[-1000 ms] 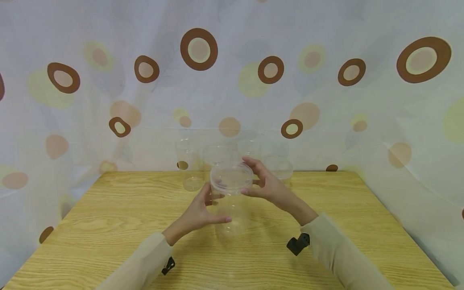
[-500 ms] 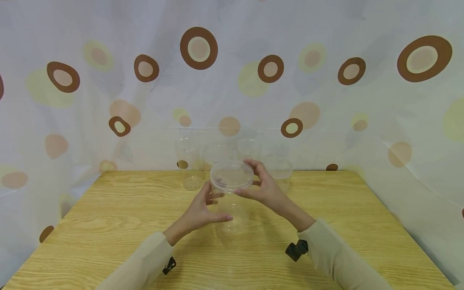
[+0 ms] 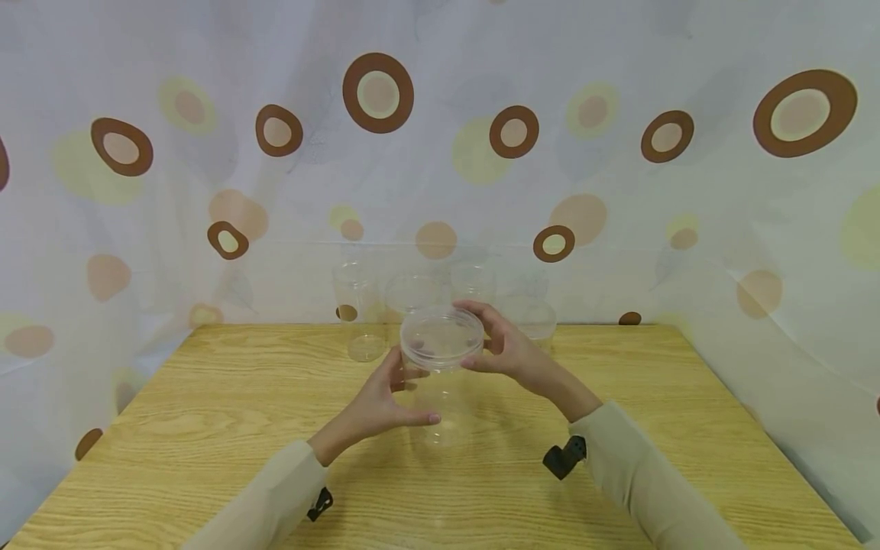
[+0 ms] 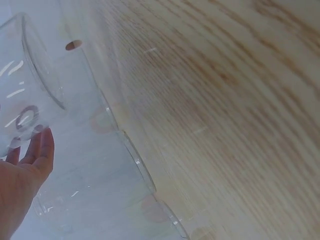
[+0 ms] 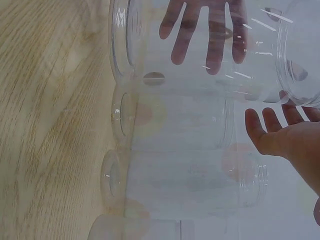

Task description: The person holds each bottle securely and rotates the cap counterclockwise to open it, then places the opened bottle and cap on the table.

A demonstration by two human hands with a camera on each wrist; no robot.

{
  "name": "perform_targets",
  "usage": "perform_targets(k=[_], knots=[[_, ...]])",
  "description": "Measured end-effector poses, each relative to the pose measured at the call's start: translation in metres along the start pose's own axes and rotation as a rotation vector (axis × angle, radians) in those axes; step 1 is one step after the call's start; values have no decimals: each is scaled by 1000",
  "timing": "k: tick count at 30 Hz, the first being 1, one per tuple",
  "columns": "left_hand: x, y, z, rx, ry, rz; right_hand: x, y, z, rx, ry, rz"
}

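- The clear jar was upright near the middle of the wooden surface — its base showed too faintly to confirm contact with it.
- The left hand gripped the jar's side below the lid, fingers and thumb curved around it.
- The right hand held the lid's rim, thumb on the near side — fingers farther back.
- More clear containers stood behind, near the patterned cloth.

Jar between my left hand and right hand, other jars behind on table, curtain beyond
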State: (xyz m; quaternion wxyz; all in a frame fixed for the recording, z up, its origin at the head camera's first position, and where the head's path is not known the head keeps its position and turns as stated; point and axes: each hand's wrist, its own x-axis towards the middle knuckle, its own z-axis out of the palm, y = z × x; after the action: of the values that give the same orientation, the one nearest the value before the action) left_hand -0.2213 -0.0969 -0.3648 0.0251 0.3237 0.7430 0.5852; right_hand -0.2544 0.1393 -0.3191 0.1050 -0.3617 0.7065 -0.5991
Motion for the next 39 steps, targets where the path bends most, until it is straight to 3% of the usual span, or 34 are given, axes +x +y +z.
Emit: perform_targets(k=[5,16,21,28,34,39], knots=[[0,-1,0,-4,-7,-6,1,2,-2,79,-29,-4],[0,-1,2,-10,-14,-23,3,3,2,178,26,-38],[0,-3,1,-7,-12,-20,3,0,-1,169,70,-67],[1,-31,-6,36,28,-13,-2,-3,-14,138,129,-102],[-4,-32,-18,68,63,-21,-10,-3,-28,107,157,-152],[-9,-33,-31,105,91,-47,-20,-1,-41,79,148,-118]])
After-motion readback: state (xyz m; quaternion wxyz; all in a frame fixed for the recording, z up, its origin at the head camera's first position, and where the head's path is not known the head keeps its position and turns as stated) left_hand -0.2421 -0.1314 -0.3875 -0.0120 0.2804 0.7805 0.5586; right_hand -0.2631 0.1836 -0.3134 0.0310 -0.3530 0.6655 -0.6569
